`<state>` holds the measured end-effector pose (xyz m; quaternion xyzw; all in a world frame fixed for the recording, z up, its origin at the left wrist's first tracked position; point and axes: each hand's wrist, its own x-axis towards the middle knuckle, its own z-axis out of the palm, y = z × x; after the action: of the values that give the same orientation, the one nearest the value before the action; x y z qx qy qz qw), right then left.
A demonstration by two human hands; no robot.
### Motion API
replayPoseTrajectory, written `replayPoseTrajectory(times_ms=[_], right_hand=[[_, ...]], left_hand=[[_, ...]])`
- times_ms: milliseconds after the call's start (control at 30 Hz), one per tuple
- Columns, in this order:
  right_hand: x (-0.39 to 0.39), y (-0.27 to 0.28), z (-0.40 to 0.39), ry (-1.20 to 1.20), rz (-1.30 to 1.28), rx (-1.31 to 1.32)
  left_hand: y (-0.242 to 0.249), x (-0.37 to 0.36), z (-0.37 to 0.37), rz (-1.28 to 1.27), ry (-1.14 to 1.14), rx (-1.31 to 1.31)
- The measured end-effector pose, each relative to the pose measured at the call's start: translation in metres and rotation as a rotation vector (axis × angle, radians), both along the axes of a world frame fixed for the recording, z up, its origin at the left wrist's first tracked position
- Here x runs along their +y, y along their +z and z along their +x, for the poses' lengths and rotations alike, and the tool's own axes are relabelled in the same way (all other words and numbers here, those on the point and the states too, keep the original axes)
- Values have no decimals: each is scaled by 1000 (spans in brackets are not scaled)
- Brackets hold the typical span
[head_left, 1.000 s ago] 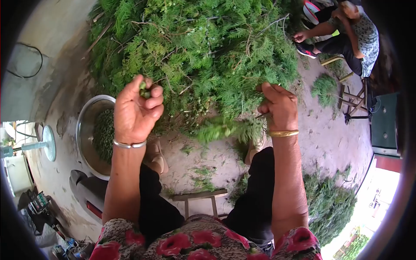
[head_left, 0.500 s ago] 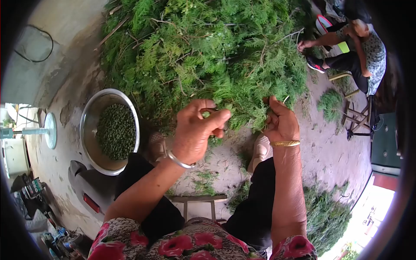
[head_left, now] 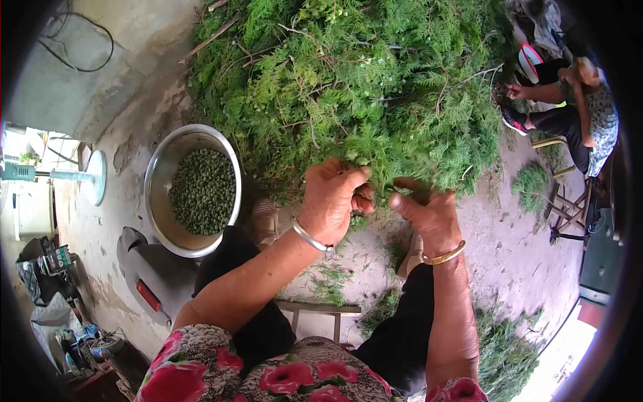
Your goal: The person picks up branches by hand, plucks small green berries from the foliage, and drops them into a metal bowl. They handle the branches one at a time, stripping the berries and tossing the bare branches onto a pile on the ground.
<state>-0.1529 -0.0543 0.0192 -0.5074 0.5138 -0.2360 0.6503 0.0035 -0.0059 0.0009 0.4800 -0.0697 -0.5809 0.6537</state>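
In front of me lies a big heap of green evergreen branches. At its near edge my left hand, with a silver bangle, is closed in a pinch on a leafy evergreen sprig bearing small pale-green cones. Just right of it is my right hand, wearing a gold bangle; its thumb and forefinger are apart beside the sprig, slightly blurred. To the left, a metal basin contains many small green cones.
A co-worker sits at the far right by the heap. Loose greenery and a wooden stool are nearby. A grey bag-like object is below the basin. More cut branches lie at lower right.
My right hand has moved closer to my left hand, and its thumb and forefinger have spread apart. My left hand remains pinched. The whole view has shifted, so the surroundings appear farther right.
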Motion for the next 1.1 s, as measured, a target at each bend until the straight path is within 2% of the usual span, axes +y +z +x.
replayPoseTrajectory(times_ms=[33, 133, 167, 233, 267, 333, 367, 400, 433, 500, 600, 733, 800, 867, 967, 1033, 1100], right_hand=[[3, -4, 3, -1, -81, -86], [5, -2, 8, -39, -183, -86], [4, -2, 7, -41, -183, -85], [-3, 2, -1, -1, -130, 201], [-5, 3, -3, -11, -134, 209], [-4, 6, -3, -31, -73, 164], [-2, 7, 0, -113, -45, 28], [-3, 7, 0, -118, -48, 30], [-3, 5, 0, -149, -41, 24], [-3, 3, -1, -177, -33, 15], [1, -1, 1, -116, -133, -28], [7, 6, 9, -155, -99, -103], [5, 5, 3, -112, -76, -25], [5, 10, 4, -124, -30, -12], [4, 7, 3, -175, -65, -27], [1, 4, -1, -42, -178, 82], [-1, -6, -9, -9, -106, 146]], left_hand=[[0, -1, 0, -2, -1, -1], [-2, 1, 2, -40, 11, -78], [-2, 3, 5, -16, -49, -106], [3, 3, 9, 0, -122, -124], [12, 3, 12, 43, -99, -106], [15, 2, 20, 63, -52, -104], [10, 2, 23, 3, 22, -154], [7, 1, 25, -56, 99, -205], [10, 0, 25, -59, 95, -205], [19, 0, 26, -174, 52, -494], [16, -1, 17, -171, -45, -573], [17, 2, 13, -53, -114, -438], [18, 1, 16, 15, -161, -280], [15, 2, 20, -25, -210, -280], [19, 2, 16, 44, -301, -465], [18, 3, 19, 29, -301, -404], [19, 3, 26, -6, -329, -321]])
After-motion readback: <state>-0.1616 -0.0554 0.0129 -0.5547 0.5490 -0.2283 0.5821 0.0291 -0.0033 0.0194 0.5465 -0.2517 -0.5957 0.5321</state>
